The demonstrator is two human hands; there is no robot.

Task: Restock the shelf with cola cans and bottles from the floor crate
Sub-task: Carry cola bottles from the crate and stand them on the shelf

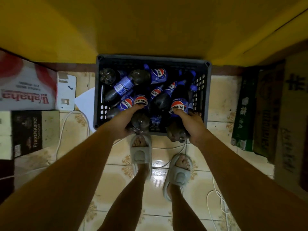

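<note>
A dark plastic crate (152, 58) stands on the tiled floor against a yellow wall, with several cola bottles (158, 75) lying jumbled inside. My left hand (121, 119) grips one cola bottle (140, 112) at the crate's near edge, its base toward me. My right hand (193, 124) grips a second cola bottle (177, 120), held the same way at the near right corner. Both bottles have blue labels with a red-white-blue logo. No cans or shelf are visible.
Cardboard boxes (26, 90) are stacked at the left, and more cartons (270, 114) stand at the right. My feet in grey slippers (140, 152) are just before the crate. White cables (215, 195) trail over the floor tiles.
</note>
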